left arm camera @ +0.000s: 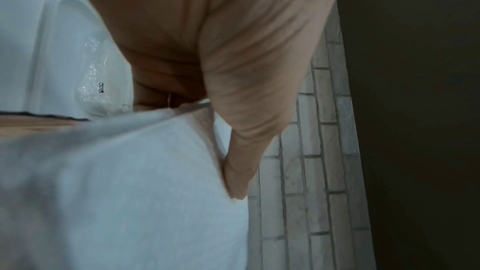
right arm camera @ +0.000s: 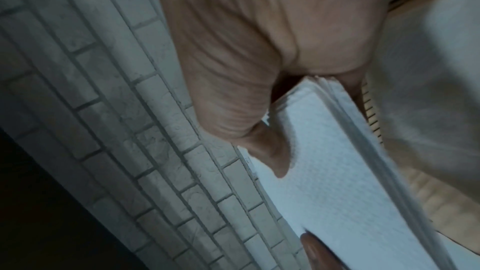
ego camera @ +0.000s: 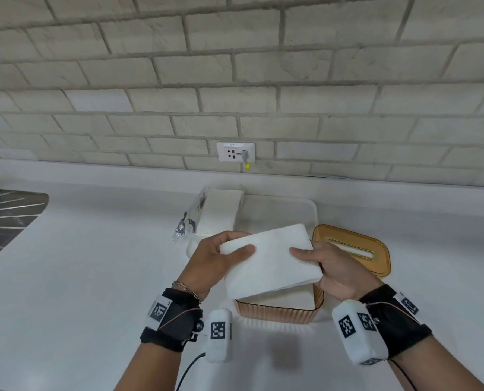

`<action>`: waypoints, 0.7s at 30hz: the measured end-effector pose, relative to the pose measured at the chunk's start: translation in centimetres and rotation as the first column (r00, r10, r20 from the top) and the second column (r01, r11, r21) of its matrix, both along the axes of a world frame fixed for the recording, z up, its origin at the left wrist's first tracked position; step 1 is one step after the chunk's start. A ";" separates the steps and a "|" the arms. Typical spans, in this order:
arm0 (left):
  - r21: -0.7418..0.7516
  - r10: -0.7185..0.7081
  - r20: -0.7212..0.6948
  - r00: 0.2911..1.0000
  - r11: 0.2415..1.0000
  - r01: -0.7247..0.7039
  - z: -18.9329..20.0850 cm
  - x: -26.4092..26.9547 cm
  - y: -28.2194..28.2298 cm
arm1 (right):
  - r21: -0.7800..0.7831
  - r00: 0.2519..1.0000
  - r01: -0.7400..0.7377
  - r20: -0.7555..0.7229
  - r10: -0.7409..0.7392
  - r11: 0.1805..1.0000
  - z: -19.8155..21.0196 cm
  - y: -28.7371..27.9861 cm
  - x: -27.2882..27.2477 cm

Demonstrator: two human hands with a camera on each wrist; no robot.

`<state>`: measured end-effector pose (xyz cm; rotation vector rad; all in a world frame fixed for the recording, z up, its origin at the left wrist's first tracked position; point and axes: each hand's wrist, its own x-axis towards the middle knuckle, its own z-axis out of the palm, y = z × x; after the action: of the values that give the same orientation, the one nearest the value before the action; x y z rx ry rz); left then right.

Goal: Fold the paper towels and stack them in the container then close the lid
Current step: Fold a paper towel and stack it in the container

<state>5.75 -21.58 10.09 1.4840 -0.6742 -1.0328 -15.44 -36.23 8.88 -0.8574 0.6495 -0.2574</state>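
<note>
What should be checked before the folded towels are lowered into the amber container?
1. Both hands grip the towels: ok. The left hand and the right hand pinch opposite ends of the folded paper towels, thumbs on top.
2. Folded neatly: ok. Layered edges line up in the right wrist view.
3. Container open: ok. The container sits below the towels, and its lid lies on the counter to the right.
4. Towels aligned with the opening: not ok, they are tilted and skewed.
5. Room left inside: cannot tell, the towels hide most of it.
6. Supply pack clear of the path: ok.
</note>
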 end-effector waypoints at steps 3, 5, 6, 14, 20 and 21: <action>-0.024 0.085 -0.072 0.994 0.996 -0.087 -1.1 -0.2 -0.2 | -0.046 0.999 0.043 0.014 -0.042 0.998 -0.3 0.3 0.4; -0.035 0.111 -0.177 0.978 0.992 -0.119 -2.4 -0.4 -0.4 | -0.031 0.996 0.068 0.055 -0.067 0.997 -0.3 0.6 0.7; -0.049 0.072 -0.273 0.959 0.995 -0.088 -3.0 -0.7 -0.4 | -0.026 0.994 0.082 0.074 -0.080 0.996 -0.3 0.7 0.8; 0.016 -0.056 -0.284 0.957 0.998 0.063 -2.8 -2.1 -0.9 | -0.188 0.995 0.094 -0.027 -0.100 0.978 -0.5 1.0 0.4; 0.210 0.047 0.147 0.988 0.975 -0.077 -3.9 -3.1 -2.4 | -0.407 0.978 -0.002 -0.192 -0.084 0.913 -1.9 1.9 0.3; 0.233 0.071 0.180 0.981 0.966 -0.113 -3.9 -3.2 -2.5 | -0.402 0.972 0.016 -0.209 -0.109 0.915 -2.2 1.8 0.4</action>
<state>2.55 -24.10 6.15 1.8154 -0.6075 -0.9484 -15.06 -34.45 6.68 -1.2732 0.8564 -0.3612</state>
